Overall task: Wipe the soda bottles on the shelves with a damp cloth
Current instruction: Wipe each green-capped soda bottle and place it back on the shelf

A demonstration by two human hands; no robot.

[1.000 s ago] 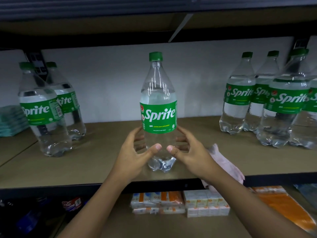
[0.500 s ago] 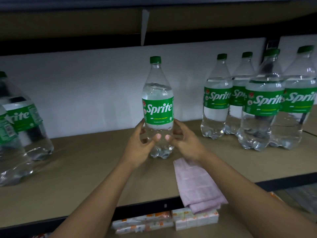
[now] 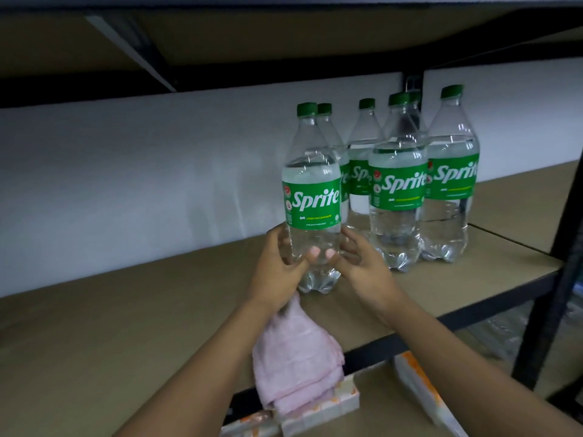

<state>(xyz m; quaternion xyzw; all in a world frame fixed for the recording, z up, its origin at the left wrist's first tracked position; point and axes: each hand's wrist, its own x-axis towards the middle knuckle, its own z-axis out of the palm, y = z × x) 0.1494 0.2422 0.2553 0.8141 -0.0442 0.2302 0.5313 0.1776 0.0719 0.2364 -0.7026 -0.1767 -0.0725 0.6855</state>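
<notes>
Fingers (image 3: 275,236) of both hands are curled round the lower, unlabelled part of a clear plastic Sprite bottle with a green cap and green label (image 3: 314,200). The left hand (image 3: 277,263) grasps it from one side and the right hand (image 3: 362,266) from the other, with the two thumb tips nearly meeting across the front. From where I stand the bottle is upright, label facing out, with its lobed base down at the tan board shelf (image 3: 126,310). I cannot tell whether it actually rests there. Just to its right, further back on the same shelf, stands a tight cluster of matching Sprite bottles (image 3: 397,184). They are all upright, and the nearest of them is close beside the right hand's knuckles. A folded pale pink cloth (image 3: 290,357) lies on the shelf in front of the held bottle. Its narrow upper end runs under the heel of the left hand, and its thicker folds hang over the shelf's dark front edge. Neither hand appears to grip it. Behind the bottles runs a plain white back panel (image 3: 126,168), and a black metal upright (image 3: 555,279) frames the right end. On the shelf below, small white and orange boxes (image 3: 331,408) sit in a row.
</notes>
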